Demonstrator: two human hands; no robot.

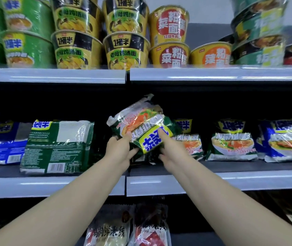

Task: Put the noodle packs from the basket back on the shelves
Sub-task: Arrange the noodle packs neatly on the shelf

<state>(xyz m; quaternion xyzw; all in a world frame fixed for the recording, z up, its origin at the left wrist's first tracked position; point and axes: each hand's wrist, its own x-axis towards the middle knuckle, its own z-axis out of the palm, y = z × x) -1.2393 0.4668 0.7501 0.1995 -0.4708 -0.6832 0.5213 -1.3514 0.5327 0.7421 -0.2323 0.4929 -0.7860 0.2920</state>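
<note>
left hand (pixel 119 150), right hand (pixel 168 148), gripping green noodle pack (pixel 141 125), over middle shelf (pixel 212 181)

Held noodle pack (pixel 141 128) was dark green, with a yellow-bordered blue label block and an orange-red bowl photo under clear glare. Pack at left (pixel 56 146) showed dark green with a white panel and barcode. Blue-and-white packs (pixel 285 139) sat far right. Upper bowls: green (pixel 26 48), yellow-and-black (pixel 76 50), and yellow with red circles (pixel 170 55). Shelf edges (pixel 53 75) were pale grey-white, recess black. Lower packs (pixel 148 228) were red, black and white.
</note>
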